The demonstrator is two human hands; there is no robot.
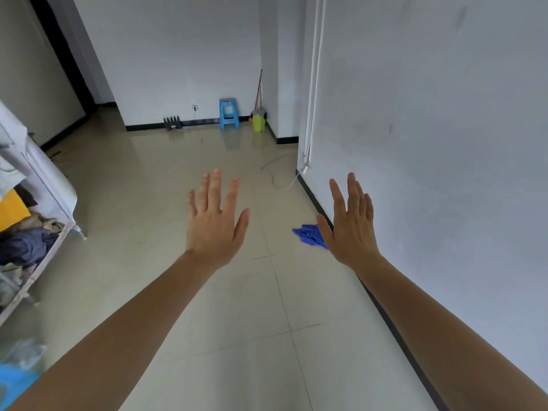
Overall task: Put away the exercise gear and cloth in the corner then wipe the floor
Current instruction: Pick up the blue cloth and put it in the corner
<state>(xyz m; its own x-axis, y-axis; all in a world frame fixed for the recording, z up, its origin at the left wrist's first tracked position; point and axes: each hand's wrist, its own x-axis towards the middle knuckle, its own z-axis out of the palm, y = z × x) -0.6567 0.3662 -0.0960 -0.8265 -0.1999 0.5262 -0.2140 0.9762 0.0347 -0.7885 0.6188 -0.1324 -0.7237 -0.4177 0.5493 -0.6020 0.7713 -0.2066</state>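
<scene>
Both bare forearms reach forward, the left toward 12 o'clock, the right toward 1 o'clock. The left hand (215, 221) and right hand (351, 223) are flat, backs up, fingers spread, holding nothing.

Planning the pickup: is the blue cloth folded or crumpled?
Crumpled: the blue cloth lies bunched in uneven ridges on the floor by the wall, partly behind the right hand.

The floor (166, 209) is glossy, smooth pale tile, mirroring the blue plastic stool (229, 113) that stands at its far end. Just right of that stool, a yellow-green plastic bucket (258, 121). Nearer than the stool, by the matt painted wall (430, 129), lies a crumpled blue cloth (308, 234), soft and dull
</scene>
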